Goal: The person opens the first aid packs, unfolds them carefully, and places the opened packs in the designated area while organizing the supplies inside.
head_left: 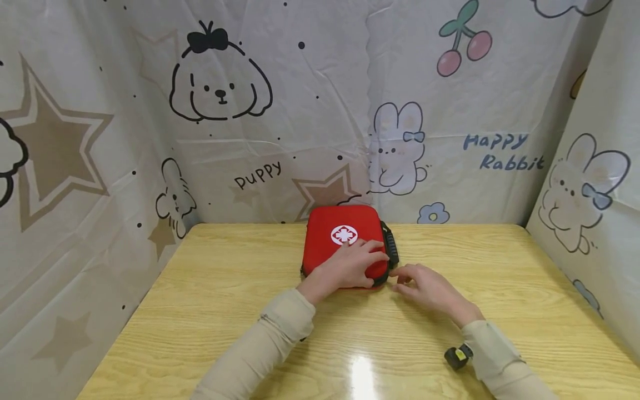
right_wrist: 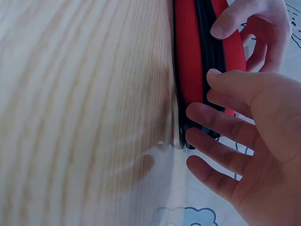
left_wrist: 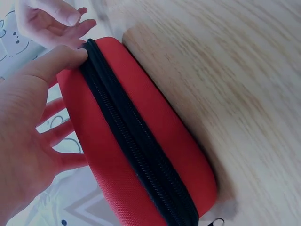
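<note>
A red first-aid case [head_left: 322,236] with a white cross emblem [head_left: 344,235] lies flat on the table, closed along the visible zipper [left_wrist: 124,120]. Across its front right part lies my left hand [head_left: 350,264], thumb against the zippered front side and fingers over the top, holding the case. My right hand [head_left: 427,286] is beside the right front corner, fingers spread and slightly bent; the right wrist view shows nothing gripped in it. On the case's right side is a black handle [head_left: 392,247]. A metal zipper pull [left_wrist: 217,221] shows at the lower edge of the left wrist view.
The wooden table [head_left: 225,283] reaches back to a printed cloth [head_left: 300,122] with puppy and rabbit drawings. More cloth hangs along the left and right sides. A small black device [head_left: 457,356] is by the right sleeve.
</note>
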`<state>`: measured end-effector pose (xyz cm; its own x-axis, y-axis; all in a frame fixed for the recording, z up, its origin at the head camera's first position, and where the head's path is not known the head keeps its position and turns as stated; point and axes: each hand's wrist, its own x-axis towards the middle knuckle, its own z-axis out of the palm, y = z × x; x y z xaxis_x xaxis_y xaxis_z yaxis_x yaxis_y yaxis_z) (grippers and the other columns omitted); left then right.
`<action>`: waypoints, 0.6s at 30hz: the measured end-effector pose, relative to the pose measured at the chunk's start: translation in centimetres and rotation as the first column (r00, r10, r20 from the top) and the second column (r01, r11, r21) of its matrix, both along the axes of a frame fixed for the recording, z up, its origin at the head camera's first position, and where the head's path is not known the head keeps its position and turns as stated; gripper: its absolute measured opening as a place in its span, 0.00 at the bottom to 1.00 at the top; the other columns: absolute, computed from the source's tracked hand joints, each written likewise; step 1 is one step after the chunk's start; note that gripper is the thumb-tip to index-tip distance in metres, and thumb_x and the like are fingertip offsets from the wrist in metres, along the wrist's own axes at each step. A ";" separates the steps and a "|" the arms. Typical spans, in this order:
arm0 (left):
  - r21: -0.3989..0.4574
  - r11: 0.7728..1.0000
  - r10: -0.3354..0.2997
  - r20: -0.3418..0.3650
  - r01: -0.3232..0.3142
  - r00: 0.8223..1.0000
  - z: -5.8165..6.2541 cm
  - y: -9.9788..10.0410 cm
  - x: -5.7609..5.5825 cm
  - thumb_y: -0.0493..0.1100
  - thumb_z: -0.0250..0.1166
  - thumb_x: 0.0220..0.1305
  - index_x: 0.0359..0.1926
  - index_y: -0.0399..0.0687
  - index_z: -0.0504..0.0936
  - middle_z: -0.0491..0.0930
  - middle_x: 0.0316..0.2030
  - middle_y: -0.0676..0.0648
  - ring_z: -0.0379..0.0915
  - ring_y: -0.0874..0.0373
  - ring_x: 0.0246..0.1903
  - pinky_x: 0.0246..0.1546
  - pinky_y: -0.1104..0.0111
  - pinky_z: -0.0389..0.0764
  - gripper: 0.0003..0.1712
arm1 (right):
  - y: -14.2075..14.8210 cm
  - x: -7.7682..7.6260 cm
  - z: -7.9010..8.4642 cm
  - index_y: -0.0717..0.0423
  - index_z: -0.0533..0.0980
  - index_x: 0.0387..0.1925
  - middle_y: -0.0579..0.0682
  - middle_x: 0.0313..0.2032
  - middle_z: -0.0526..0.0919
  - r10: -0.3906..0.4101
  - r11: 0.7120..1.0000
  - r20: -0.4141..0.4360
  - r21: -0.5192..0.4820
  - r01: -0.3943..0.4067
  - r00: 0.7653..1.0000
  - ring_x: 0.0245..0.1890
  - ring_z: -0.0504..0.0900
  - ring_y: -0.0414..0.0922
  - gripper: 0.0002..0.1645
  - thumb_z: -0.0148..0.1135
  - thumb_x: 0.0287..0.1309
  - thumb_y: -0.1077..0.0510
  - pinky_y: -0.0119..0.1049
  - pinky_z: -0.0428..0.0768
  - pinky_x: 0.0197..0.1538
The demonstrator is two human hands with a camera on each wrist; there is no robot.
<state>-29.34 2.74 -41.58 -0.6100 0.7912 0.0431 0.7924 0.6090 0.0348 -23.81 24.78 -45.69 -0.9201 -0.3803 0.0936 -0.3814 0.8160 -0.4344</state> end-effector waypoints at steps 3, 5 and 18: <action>-0.004 1.000 -0.011 -0.025 0.011 1.000 0.0 0.1 0.1 0.50 0.68 0.60 0.65 0.63 0.75 0.66 0.69 0.51 0.66 0.53 0.63 0.58 0.58 0.77 0.31 | 0.0 0.0 0.0 0.51 0.81 0.54 0.40 0.35 0.83 -0.009 1.000 0.011 -0.017 0.009 1.000 0.36 0.77 0.38 0.18 0.65 0.63 0.53 0.41 0.79 0.45; -0.006 1.000 -0.013 -0.041 0.012 0.999 0.0 0.1 0.1 0.51 0.68 0.60 0.64 0.63 0.75 0.67 0.69 0.51 0.67 0.53 0.63 0.58 0.59 0.77 0.30 | 0.1 0.0 0.0 0.50 0.81 0.54 0.39 0.34 0.83 -0.010 1.000 0.009 -0.024 0.011 1.000 0.35 0.77 0.37 0.18 0.65 0.64 0.53 0.40 0.79 0.44; 0.009 1.000 -0.012 -0.080 0.013 0.997 0.9 -0.8 0.8 0.50 0.66 0.62 0.66 0.63 0.73 0.67 0.66 0.51 0.67 0.54 0.62 0.59 0.62 0.77 0.30 | -0.3 0.0 0.7 0.48 0.80 0.52 0.41 0.27 0.80 -0.003 0.999 0.065 -0.033 0.005 0.998 0.28 0.74 0.38 0.14 0.63 0.65 0.55 0.33 0.74 0.35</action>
